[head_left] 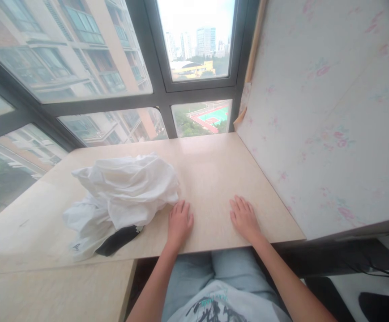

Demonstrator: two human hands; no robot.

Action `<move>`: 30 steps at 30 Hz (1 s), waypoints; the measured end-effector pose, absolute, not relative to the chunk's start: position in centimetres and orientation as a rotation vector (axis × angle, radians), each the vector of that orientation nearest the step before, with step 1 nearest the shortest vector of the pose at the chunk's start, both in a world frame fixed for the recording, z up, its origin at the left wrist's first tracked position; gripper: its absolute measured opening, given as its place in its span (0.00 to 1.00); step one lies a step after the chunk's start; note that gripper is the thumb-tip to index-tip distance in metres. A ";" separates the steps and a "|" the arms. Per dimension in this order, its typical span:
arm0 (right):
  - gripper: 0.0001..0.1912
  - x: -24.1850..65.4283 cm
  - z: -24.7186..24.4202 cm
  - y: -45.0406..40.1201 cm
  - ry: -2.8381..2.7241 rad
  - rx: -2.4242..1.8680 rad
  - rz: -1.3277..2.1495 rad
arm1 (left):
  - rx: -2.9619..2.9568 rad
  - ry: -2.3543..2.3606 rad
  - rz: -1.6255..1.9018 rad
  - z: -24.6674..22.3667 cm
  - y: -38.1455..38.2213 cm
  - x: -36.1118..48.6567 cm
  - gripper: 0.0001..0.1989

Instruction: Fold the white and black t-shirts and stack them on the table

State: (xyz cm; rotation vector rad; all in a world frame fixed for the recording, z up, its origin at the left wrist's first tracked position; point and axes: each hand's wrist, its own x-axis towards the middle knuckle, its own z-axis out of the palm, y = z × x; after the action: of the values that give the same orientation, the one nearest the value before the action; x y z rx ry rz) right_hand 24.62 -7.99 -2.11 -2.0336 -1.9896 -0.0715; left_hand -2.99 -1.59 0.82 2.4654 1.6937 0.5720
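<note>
My left hand (180,222) rests palm down near the front edge of the pale stone-look ledge (211,179), fingers stretched forward and holding nothing. Just to its left lies a crumpled heap of white cloth (134,188); my fingertips are close to its right side, and whether they touch it I cannot tell. A black piece of fabric (118,240) pokes out from under the front of the heap. Further right, my right hand (244,217) lies flat on the ledge with its fingers out and nothing in it.
Dark-framed windows (162,96) rise behind the ledge, with buildings outside. A wall with floral paper (331,112) bounds the right side. A lower pale surface (56,290) is at front left. Black cables (378,270) hang at lower right.
</note>
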 end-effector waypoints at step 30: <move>0.21 18.9 -2.1 1.4 -1.967 -1.716 0.057 | 2.405 1.343 0.660 1.6 4.2 3.2 0.11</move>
State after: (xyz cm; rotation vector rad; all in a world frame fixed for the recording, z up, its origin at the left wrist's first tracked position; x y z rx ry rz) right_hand 18.91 1.36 -2.11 -1.7161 -1.9667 0.0567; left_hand 3.18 4.23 1.60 2.4046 1.3431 0.6605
